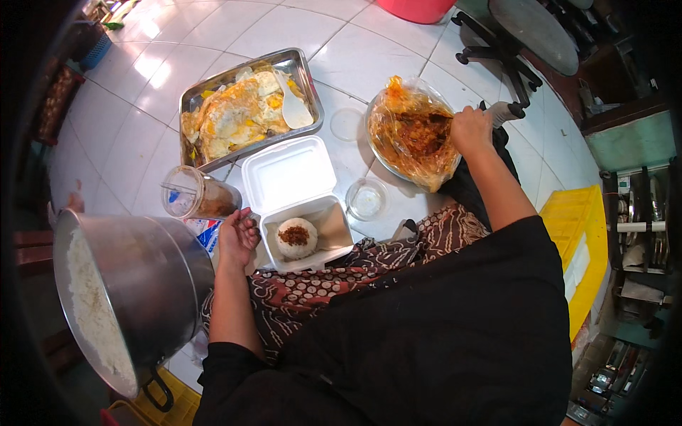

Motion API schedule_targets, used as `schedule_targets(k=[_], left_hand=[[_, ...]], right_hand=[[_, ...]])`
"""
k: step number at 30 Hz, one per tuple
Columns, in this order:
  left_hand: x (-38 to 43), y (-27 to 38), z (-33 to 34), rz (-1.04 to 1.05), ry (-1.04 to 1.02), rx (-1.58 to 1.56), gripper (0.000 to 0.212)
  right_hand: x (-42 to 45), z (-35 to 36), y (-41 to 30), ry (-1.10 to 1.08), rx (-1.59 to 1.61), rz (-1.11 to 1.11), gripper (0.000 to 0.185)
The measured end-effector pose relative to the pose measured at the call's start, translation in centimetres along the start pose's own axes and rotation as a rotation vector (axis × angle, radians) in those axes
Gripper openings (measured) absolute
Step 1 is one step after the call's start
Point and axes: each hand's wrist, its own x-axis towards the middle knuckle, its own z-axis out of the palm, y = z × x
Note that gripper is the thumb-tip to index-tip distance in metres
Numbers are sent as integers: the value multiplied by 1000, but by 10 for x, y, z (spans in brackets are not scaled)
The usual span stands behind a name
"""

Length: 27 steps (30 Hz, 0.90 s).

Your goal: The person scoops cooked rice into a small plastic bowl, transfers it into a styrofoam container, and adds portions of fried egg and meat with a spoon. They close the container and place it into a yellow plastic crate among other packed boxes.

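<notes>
Before me a white foam takeaway box [341, 226] lies with its lid [290, 170] thrown back. Inside is a round mound of white rice [295, 249] topped with reddish-brown crumbs [294, 235]. My left hand [238, 237] rests palm up by the box's left wall, fingers loosely curled around nothing. My right hand [472, 130] is closed at the right rim of a bowl lined with clear plastic [391, 93]. It grips a utensil, mostly hidden, whose dark end reaches into the red-orange saucy food [421, 133].
A metal tray [314, 96] holds fried eggs and a white rice paddle [293, 104]. A large rice pot [154, 277] tilts at left, beside a clear jar [200, 194] of brown crumbs. A round plastic tub [367, 198], a lid [349, 124] and a yellow crate [570, 213] stand nearby.
</notes>
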Motion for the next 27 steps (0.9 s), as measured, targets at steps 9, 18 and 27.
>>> schedule_targets(k=[9, 18, 27], left_hand=[[1, -2, -1, -16, 11, -1, 25], [1, -1, 1, -20, 17, -3, 26], [4, -4, -2, -18, 11, 22, 21]], right_hand=[[19, 18, -18, 158, -172, -209, 14], [37, 44, 1, -268, 95, 112, 21], [28, 59, 13, -109, 151, -21, 22]])
